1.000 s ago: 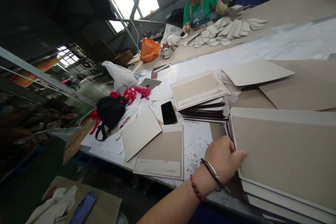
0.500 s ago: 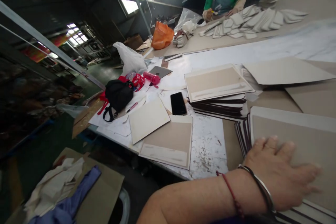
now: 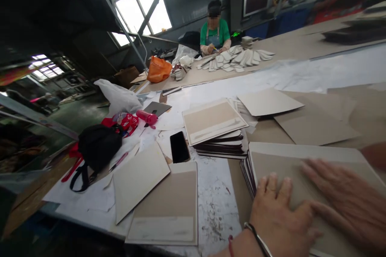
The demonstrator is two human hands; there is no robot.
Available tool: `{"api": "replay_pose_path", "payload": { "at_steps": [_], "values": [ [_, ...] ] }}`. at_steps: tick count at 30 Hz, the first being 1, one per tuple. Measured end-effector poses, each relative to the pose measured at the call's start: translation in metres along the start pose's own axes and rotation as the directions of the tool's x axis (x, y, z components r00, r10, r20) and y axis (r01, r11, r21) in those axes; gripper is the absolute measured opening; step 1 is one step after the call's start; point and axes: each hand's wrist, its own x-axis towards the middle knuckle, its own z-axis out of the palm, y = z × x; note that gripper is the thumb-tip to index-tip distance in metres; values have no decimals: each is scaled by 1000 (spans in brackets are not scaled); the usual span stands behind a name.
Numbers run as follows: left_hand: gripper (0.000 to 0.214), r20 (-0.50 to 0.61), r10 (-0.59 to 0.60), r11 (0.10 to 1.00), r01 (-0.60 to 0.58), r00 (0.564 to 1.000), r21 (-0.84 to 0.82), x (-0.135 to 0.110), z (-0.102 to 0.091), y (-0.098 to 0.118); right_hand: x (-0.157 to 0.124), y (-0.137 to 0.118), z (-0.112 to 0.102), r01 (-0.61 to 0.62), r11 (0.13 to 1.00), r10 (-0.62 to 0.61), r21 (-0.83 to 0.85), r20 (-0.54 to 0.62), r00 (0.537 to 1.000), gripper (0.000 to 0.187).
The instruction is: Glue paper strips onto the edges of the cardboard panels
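Observation:
My left hand lies flat, fingers spread, on the near left part of the top board of a stack of grey-brown boards with white borders. My right hand rests flat on the same board just to the right, its fingers stretched toward the left and blurred. Neither hand holds anything. A metal bangle and a red cord are on my left wrist.
A second stack of boards sits behind, beside a black phone. Loose boards lie at the near left. A black bag, pink bottle and orange bag stand left. A person in green works at the far end.
My view has swung back up and left. My right hand has come onto the top board beside my left hand, which has slid nearer on the stack.

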Motion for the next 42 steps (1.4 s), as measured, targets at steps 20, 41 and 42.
{"api": "replay_pose_path", "payload": {
  "at_steps": [20,41,42],
  "values": [
    [45,168,-715,505,667,679,-548,-42,-24,-31,-55,-16,-97,-679,666,680,308,121,723,33],
    [40,349,-702,318,712,620,-626,-35,-14,-17,-61,-13,-90,-695,538,611,476,348,711,32],
    [40,354,-703,307,712,617,-632,-35,-15,-17,-60,-12,-90,-697,549,610,462,348,711,31]
  ]
}}
